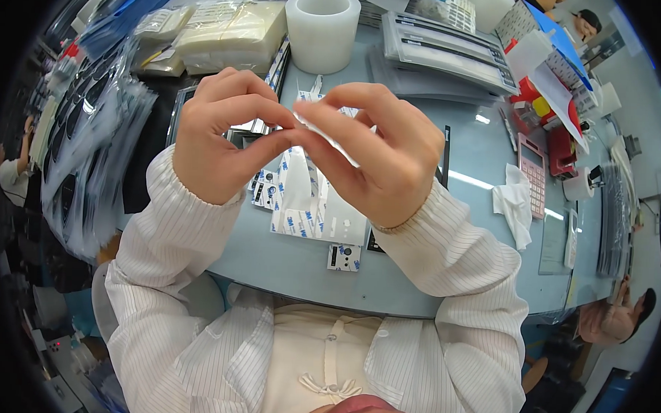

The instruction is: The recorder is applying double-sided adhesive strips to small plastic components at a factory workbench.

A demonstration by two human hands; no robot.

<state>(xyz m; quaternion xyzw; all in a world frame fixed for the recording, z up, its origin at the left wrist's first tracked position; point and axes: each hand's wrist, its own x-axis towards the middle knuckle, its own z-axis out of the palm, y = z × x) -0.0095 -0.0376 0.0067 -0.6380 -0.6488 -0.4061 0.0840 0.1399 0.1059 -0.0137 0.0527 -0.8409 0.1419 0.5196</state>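
My left hand (220, 133) and my right hand (387, 154) meet over the table, thumb and index finger of each pinched together, the tips touching or nearly so. Whatever lies between the fingertips is too small or hidden to make out. Beneath them is a white backing sheet with blue print (292, 221), partly covered by my hands. A small printed piece with dark holes (343, 258) lies just below that sheet, toward me. Similar printed pieces (264, 189) sit beside it on the left.
A large roll of clear film (322, 31) stands at the back, beside bagged cream-coloured stacks (231, 39). Packed clear sleeves (449, 54) are piled back right. A crumpled tissue (515, 206) and pink calculator (532, 173) lie right. Clear plastic sheets (91, 169) hang at left.
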